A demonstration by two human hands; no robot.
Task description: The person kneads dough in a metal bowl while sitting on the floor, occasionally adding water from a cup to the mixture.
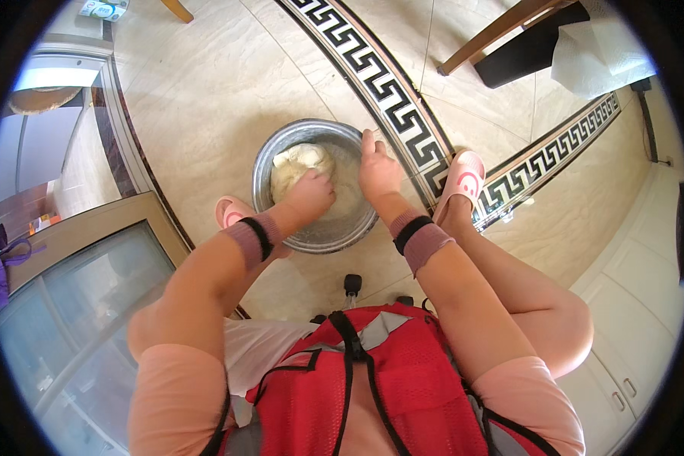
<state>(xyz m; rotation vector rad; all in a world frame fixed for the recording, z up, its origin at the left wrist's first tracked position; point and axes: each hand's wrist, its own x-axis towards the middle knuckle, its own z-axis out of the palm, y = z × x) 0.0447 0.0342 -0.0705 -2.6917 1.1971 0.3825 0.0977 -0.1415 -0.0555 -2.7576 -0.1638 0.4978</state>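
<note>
A round metal basin sits on the tiled floor between my feet. Pale dough lies as a lump in its left half, folded and uneven on top. My left hand is curled onto the lower right side of the dough, and its fingertips are partly hidden. At the basin's right rim, my right hand grips the edge, with one finger pointing up along it. A thin floury film coats the basin's inner wall and bottom.
Pink slippers are on my feet at either side of the basin. A glazed door stands at left and white cabinets at right. Wooden furniture legs and a black box-like object are beyond, upper right.
</note>
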